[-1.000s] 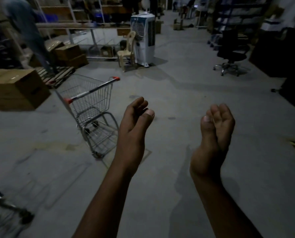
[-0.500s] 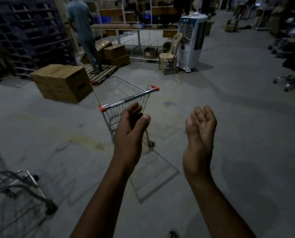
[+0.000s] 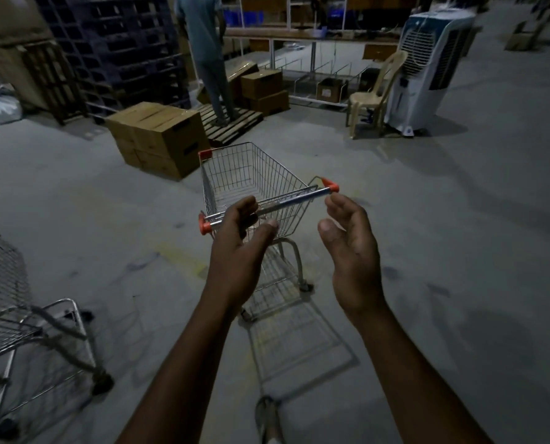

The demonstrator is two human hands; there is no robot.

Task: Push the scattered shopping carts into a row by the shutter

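Note:
A small wire shopping cart with orange handle caps stands on the grey floor straight ahead, its handle bar facing me. My left hand reaches the left part of the bar, fingers curled over it but not closed. My right hand is open just below the bar's right end, not touching it. A second wire cart stands at the lower left, partly cut off by the frame. No shutter is in view.
Stacked cardboard boxes sit just beyond the cart to the left. A person stands on a wooden pallet behind them. A plastic chair and a white air cooler stand at the back right. Dark crates rise at the back left.
I have turned left and moved up to the cart, which now sits in the middle of the view. Both hands have come forward to its handle; the left now reaches the bar.

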